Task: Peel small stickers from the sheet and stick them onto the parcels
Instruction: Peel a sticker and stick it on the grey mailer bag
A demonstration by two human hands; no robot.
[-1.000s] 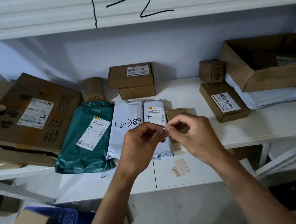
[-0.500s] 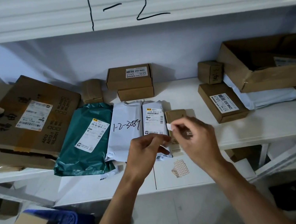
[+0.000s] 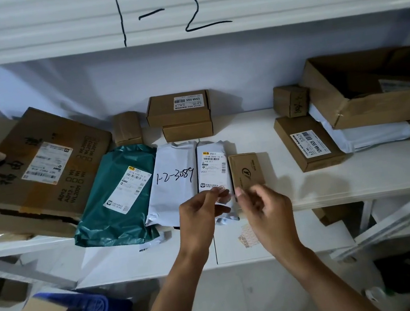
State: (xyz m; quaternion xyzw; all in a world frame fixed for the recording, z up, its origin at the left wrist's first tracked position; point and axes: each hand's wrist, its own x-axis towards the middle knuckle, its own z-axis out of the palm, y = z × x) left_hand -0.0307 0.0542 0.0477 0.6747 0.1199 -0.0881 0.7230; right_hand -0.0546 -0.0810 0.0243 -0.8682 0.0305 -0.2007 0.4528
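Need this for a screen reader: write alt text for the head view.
A person's left hand pinches a small sticker sheet over a narrow white parcel at a shelf edge; the blurred right hand hovers beside a small brown box.

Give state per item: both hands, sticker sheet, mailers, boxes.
Left hand: pinches a small pale slip over the narrow white mailer.
Right hand: blurred, fingers curled; contents unclear.
Sticker sheet: flat on the lower shelf, partly behind the right hand.
Green mailer: sealed, flat, overhanging the main shelf.
Labelled small box: closed, stacked on another box.
Large right box: open.
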